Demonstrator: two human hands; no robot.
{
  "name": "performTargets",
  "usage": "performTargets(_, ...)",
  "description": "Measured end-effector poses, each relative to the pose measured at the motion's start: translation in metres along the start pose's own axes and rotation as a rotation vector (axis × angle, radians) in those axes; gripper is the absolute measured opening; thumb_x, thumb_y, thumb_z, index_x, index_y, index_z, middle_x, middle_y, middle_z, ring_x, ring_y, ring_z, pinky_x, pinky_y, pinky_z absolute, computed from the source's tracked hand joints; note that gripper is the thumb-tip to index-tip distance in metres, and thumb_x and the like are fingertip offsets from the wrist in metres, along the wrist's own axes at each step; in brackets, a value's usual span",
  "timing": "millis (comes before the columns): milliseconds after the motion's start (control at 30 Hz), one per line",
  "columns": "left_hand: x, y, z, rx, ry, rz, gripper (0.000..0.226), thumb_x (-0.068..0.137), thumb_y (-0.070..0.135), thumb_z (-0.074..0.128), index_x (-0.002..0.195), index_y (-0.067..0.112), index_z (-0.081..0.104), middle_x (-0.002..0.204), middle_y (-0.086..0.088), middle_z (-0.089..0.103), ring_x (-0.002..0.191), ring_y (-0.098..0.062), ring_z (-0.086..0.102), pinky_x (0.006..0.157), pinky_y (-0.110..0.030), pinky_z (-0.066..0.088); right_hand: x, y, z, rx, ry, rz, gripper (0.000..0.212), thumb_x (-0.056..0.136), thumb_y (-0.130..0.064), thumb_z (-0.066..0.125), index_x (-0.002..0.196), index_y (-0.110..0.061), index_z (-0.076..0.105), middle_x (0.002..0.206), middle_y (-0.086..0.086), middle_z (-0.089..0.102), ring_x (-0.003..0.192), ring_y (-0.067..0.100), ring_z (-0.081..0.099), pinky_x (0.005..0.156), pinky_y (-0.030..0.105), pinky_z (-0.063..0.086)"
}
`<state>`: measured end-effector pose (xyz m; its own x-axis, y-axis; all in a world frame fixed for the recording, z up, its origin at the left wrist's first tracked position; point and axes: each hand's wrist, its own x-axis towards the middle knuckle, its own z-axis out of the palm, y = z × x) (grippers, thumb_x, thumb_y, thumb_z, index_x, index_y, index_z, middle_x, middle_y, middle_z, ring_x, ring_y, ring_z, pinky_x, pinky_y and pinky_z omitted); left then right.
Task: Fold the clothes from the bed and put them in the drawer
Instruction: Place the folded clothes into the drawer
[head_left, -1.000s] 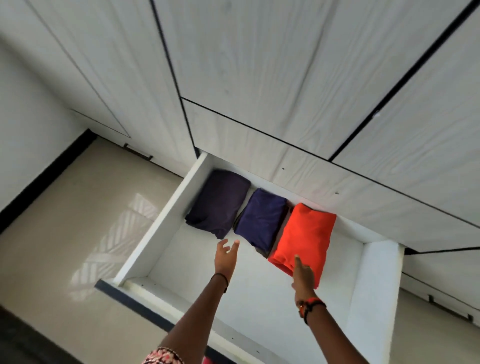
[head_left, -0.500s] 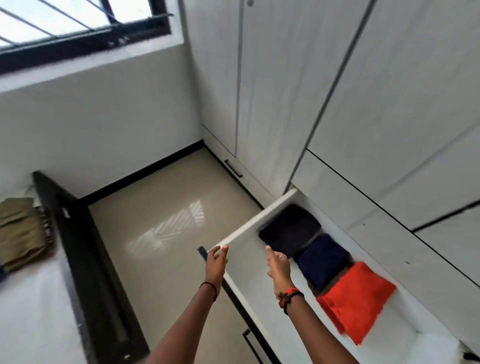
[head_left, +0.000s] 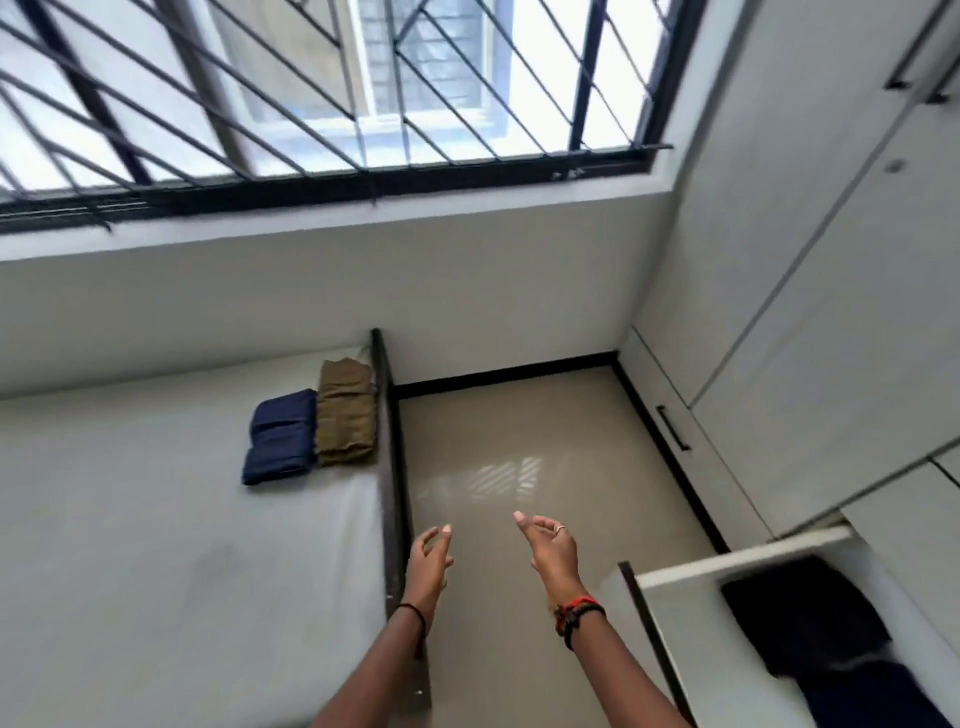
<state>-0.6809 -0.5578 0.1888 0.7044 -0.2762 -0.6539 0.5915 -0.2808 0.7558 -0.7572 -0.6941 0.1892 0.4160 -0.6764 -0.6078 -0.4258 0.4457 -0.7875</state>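
Two folded clothes lie side by side on the white bed (head_left: 156, 545) near its dark edge: a navy blue one (head_left: 280, 444) and an olive brown one (head_left: 347, 413). The open white drawer (head_left: 743, 561) is at the lower right, with a folded black garment (head_left: 800, 618) and part of a navy one (head_left: 878, 696) inside. My left hand (head_left: 428, 558) and my right hand (head_left: 550, 543) are stretched out over the floor between bed and drawer, fingers loosely spread, both holding nothing.
A dark bed frame (head_left: 395, 493) runs along the beige tiled floor (head_left: 519, 441). White wardrobe doors (head_left: 831, 312) with a black handle (head_left: 672, 428) fill the right side. A barred window (head_left: 332, 88) sits above the far wall.
My view has swung left from the drawer to the bed and window. Both hands have left the drawer and now hover over the floor. The orange garment has gone out of view.
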Motion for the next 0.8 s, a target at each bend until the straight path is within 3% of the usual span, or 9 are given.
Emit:
performTargets(167, 0.016, 0.019, -0.09, -0.091, 0.103, 0.003, 0.037, 0.097, 0.032, 0.049, 0.129, 0.012, 0.046, 0.12, -0.004, 0.052, 0.102, -0.021, 0.054, 0.078, -0.031, 0.04, -0.019, -0.007, 0.087, -0.041, -0.106, -0.006, 0.04, 0.081, -0.029, 0.074, 0.108, -0.007, 0.055, 0.099, 0.006, 0.055, 0.079, 0.012, 0.051, 0.074, 0.026, 0.042)
performTargets(367, 0.022, 0.035, -0.146, -0.16, 0.151, 0.021, 0.029, 0.097, 0.034, 0.049, 0.12, 0.017, 0.047, 0.123, -0.007, 0.051, 0.103, -0.022, 0.054, 0.088, -0.035, 0.038, -0.032, -0.016, 0.148, -0.085, -0.179, -0.024, 0.043, 0.081, -0.029, 0.073, 0.111, -0.006, 0.054, 0.106, 0.008, 0.055, 0.097, 0.019, 0.053, 0.09, 0.033, 0.044)
performTargets(700, 0.049, 0.056, -0.157, -0.198, 0.167, 0.031, 0.022, 0.098, 0.035, 0.047, 0.115, 0.021, 0.046, 0.123, -0.006, 0.05, 0.104, -0.022, 0.053, 0.09, -0.037, 0.038, -0.014, -0.032, 0.198, -0.139, -0.241, -0.048, 0.044, 0.08, -0.028, 0.074, 0.111, -0.005, 0.054, 0.106, 0.008, 0.057, 0.099, 0.02, 0.054, 0.094, 0.036, 0.044)
performTargets(800, 0.061, 0.064, -0.158, -0.207, 0.176, 0.029, 0.021, 0.098, 0.034, 0.048, 0.115, 0.021, 0.046, 0.124, -0.006, 0.05, 0.104, -0.022, 0.053, 0.091, -0.037, 0.038, -0.002, -0.039, 0.209, -0.157, -0.265, -0.053, 0.043, 0.081, -0.027, 0.074, 0.112, -0.005, 0.054, 0.103, 0.006, 0.057, 0.093, 0.017, 0.055, 0.089, 0.033, 0.045)
